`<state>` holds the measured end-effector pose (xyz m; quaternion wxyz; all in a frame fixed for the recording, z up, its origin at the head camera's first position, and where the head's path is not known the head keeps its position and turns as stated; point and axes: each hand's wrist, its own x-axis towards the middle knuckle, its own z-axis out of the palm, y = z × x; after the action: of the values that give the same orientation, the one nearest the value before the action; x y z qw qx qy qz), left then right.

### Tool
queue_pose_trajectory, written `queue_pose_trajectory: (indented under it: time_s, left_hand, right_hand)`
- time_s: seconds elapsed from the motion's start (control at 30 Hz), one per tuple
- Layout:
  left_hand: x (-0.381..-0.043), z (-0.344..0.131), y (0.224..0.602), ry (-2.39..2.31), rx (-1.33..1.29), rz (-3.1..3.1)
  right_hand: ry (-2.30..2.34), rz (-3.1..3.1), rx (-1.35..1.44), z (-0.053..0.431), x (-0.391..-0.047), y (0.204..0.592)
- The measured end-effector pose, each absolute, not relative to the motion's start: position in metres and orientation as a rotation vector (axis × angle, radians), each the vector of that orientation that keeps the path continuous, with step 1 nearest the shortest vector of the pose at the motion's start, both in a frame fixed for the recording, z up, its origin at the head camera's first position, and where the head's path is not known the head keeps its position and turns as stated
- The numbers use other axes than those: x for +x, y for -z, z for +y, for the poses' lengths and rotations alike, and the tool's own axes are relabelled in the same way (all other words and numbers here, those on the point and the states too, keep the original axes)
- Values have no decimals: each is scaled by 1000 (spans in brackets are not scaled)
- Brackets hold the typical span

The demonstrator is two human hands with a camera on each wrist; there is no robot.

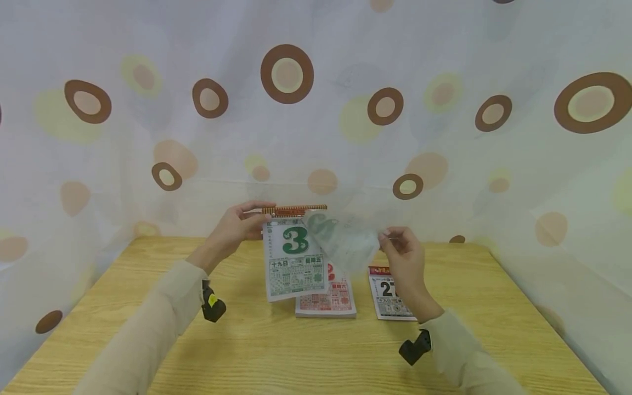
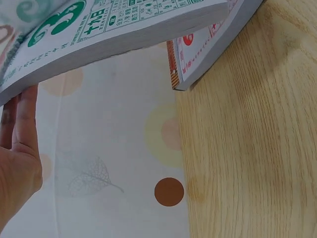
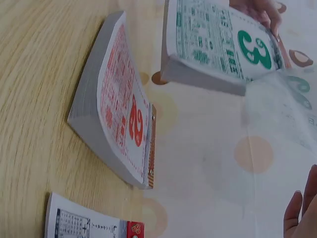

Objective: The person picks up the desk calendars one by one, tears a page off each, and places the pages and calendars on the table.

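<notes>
Lifted above the table, a thick tear-off calendar (image 1: 291, 282) with a green 3 is gripped at its top left corner by my left hand (image 1: 229, 230). In the left wrist view, fingers of that hand (image 2: 22, 144) reach behind the pad. My right hand (image 1: 407, 260) pinches the corner of a thin, translucent sheet (image 1: 348, 244) between thumb and fingers. This sheet stretches from the calendar's top strip (image 1: 296, 210) out to the right, and a green numeral shows on it. Its held end lies outside the right wrist view.
A second thick calendar (image 1: 340, 304), printed in red, lies on the wooden table (image 1: 296, 351), partly hidden below the lifted one. Right of it is a smaller calendar (image 1: 382, 299) with a black 27, partly behind my right hand. Patterned cloth (image 1: 316, 137) hangs behind the table.
</notes>
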<state>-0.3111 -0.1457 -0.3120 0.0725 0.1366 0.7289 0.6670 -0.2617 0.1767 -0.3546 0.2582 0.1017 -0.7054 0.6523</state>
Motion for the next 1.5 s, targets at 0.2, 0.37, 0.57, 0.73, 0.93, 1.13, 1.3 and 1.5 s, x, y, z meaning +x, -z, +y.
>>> queue_pose_trajectory:
  time_s: [0.2, 0.37, 0.57, 0.73, 0.93, 1.13, 1.3, 1.5]
  left_hand:
    - [-313, -157, 315, -1972, 378, 2223]
    - [-313, -156, 317, -1959, 360, 2216]
    - [-313, -153, 318, -1947, 366, 2221]
    - [-313, -153, 318, -1937, 374, 2225]
    - [-312, -152, 318, -1941, 382, 2215]
    - [-312, -153, 316, -1938, 391, 2203]
    - [-310, -153, 315, -1927, 398, 2219]
    - [-309, -153, 314, -1913, 391, 2229]
  right_hand:
    - [-1775, -1902, 248, 186, -264, 353]
    - [-1796, -1883, 211, 187, -267, 352]
    - [-1828, -1852, 159, 188, -269, 352]
    - [-1838, -1841, 154, 188, -269, 352]
    - [-1826, -1838, 140, 189, -270, 350]
    - [-1828, -1829, 135, 189, -272, 347]
    - [-1833, -1825, 122, 189, -273, 347]
    - [-1854, -1799, 127, 189, -273, 346]
